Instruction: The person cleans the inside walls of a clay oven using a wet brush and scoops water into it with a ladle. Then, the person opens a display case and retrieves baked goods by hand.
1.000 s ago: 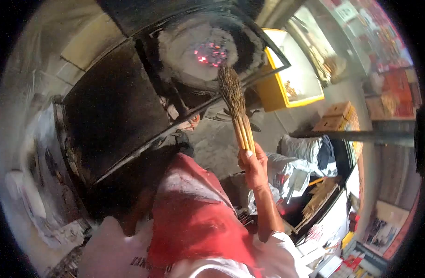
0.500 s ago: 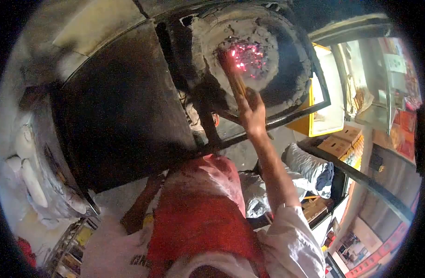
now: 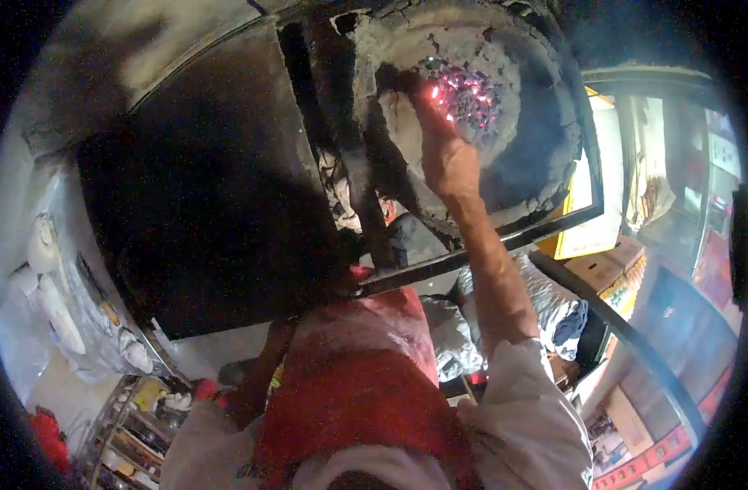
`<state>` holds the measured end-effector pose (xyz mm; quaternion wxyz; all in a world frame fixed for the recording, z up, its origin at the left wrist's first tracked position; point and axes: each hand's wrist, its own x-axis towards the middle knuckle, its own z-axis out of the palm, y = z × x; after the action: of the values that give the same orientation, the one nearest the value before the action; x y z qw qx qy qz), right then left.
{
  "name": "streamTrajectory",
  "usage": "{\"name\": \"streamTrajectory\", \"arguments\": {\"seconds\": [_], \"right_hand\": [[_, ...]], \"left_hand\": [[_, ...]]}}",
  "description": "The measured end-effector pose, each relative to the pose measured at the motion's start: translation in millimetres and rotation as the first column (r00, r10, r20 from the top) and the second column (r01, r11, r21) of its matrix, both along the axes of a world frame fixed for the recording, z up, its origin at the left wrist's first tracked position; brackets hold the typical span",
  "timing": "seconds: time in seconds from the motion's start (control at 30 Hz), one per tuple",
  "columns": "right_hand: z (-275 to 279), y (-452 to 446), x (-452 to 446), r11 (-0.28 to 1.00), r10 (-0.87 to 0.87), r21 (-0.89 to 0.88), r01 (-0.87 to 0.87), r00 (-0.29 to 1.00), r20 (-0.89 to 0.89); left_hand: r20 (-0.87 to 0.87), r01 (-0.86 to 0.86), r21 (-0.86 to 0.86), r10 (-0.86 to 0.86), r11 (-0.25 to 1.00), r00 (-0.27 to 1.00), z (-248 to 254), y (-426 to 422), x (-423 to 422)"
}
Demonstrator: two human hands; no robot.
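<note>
One red cloth apron (image 3: 353,392) is nearest, below the broad black counter's (image 3: 210,188) front edge. The left hand is lost in shadow, its grip untellable. Beyond that edge, the right hand (image 3: 453,167) is closed around a dim, blurred twig brush (image 3: 425,110), beside glowing pink coals (image 3: 465,96) in a round grey clay pit (image 3: 504,143).

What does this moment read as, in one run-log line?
right hand: gripping shadowed brush | brush position: beside glowing coals | left hand: hidden
</note>
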<state>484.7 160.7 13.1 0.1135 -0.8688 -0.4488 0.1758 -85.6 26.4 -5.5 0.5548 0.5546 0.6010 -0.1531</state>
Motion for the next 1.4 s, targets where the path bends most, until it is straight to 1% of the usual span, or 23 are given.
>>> {"name": "streamTrajectory", "arguments": {"seconds": [0.03, 0.13, 0.17, 0.27, 0.33, 0.4, 0.43, 0.5, 0.67, 0.77, 0.8, 0.87, 0.97, 1.03, 1.07, 1.13, 1.17, 1.2, 1.23, 1.27, 1.33, 1.37, 1.4], "right_hand": [[-9, -5, -5, 0.986, 0.112, 0.116, -0.118, 0.992, 0.062], [-32, -8, -2, 0.999, 0.011, 0.031, -0.010, 0.999, -0.049], [38, 3, -15, 0.982, -0.167, -0.106, 0.155, 0.979, -0.114], [59, -9, -17, 0.985, -0.142, -0.101, 0.142, 0.990, 0.011], [24, -27, -2, 0.994, -0.104, -0.049, 0.101, 0.993, -0.059], [-6, -25, 13, 0.981, 0.176, -0.072, -0.182, 0.980, -0.088], [44, -2, -4, 0.975, -0.151, -0.191, 0.111, 0.966, -0.211], [89, 8, -9, 0.977, -0.129, -0.188, 0.099, 0.979, -0.156], [77, 39, 20, 0.999, -0.012, -0.045, 0.014, 0.999, 0.048], [84, 93, 50, 0.965, 0.152, -0.236, -0.112, 0.975, 0.162], [57, 95, 67, 0.956, 0.235, -0.237, -0.171, 0.932, 0.275], [-7, 73, 130, 0.877, 0.453, 0.003, -0.480, 0.829, 0.327], [134, 109, 88, 0.899, 0.419, -0.239, -0.367, 0.880, 0.225], [121, 120, 111, 0.900, 0.425, -0.223, -0.376, 0.872, 0.245], [107, 132, 120, 0.898, 0.435, -0.198, -0.394, 0.863, 0.256], [80, 141, 122, 0.911, 0.383, -0.253, -0.325, 0.896, 0.226], [74, 138, 126, 0.790, 0.613, -0.288, -0.541, 0.717, 0.332], [71, 134, 130, 0.613, 0.780, -0.354, -0.706, 0.469, 0.415], [91, 136, 132, 0.522, 0.849, -0.323, -0.790, 0.448, 0.279], [108, 139, 136, 0.572, 0.820, -0.262, -0.778, 0.536, 0.200], [120, 145, 143, 0.755, 0.655, -0.174, -0.633, 0.740, 0.153], [115, 152, 147, 0.797, 0.604, -0.140, -0.587, 0.780, 0.165], [100, 157, 149, 0.817, 0.576, -0.126, -0.563, 0.796, 0.186]], "left_hand": [[0.000, -0.003, 0.006, 0.003, 1.000, 1.000, -1, -1, 1], [0.004, 0.001, 0.017, -0.001, 1.000, 1.000, -4, 0, 4], [0.004, 0.002, 0.020, -0.002, 1.000, 1.000, -2, 2, 5], [0.009, -0.005, 0.036, 0.005, 0.999, 1.000, -5, -3, 1], [0.016, -0.001, 0.043, 0.000, 0.999, 1.000, -8, -5, 1], [0.015, -0.002, 0.050, 0.001, 0.999, 1.000, -9, -7, -2], [0.012, -0.002, 0.054, 0.001, 0.999, 1.000, -8, -9, -2], [0.010, -0.018, 0.056, 0.017, 0.998, 1.000, -6, -12, -3], [0.003, -0.051, 0.042, 0.051, 0.998, 0.999, -5, -23, 4], [-0.003, -0.062, 0.072, 0.063, 0.995, 0.998, -3, -30, 8], [-0.010, -0.067, 0.082, 0.068, 0.994, 0.998, -2, -29, 11], [-0.017, -0.074, 0.093, 0.075, 0.993, 0.997, 3, -24, 19], [-0.081, -0.179, -0.119, 0.170, 0.977, 0.982, 11, -23, 30], [0.163, -0.124, 0.131, 0.102, 0.984, 0.981, -13, -45, 10], [0.165, -0.131, 0.137, 0.108, 0.982, 0.980, -34, -58, -5], [0.041, 0.350, 0.528, -0.435, 0.774, 0.900, -58, -72, -30], [0.035, 0.352, 0.525, -0.433, 0.775, 0.901, -58, -74, -34], [0.070, 0.211, 0.352, -0.250, 0.912, 0.966, -42, -65, -21], [0.069, 0.041, 0.162, -0.052, 0.986, 0.996, -25, -56, -4], [0.070, 0.034, 0.160, -0.046, 0.986, 0.996, -9, -47, 12], [0.100, -0.293, -0.082, 0.300, 0.953, 0.949, 17, -29, 35], [0.109, -0.287, -0.078, 0.294, 0.955, 0.950, -10, -43, 18], [0.110, 0.091, 0.266, -0.124, 0.960, 0.986, -53, -70, -13]]}}
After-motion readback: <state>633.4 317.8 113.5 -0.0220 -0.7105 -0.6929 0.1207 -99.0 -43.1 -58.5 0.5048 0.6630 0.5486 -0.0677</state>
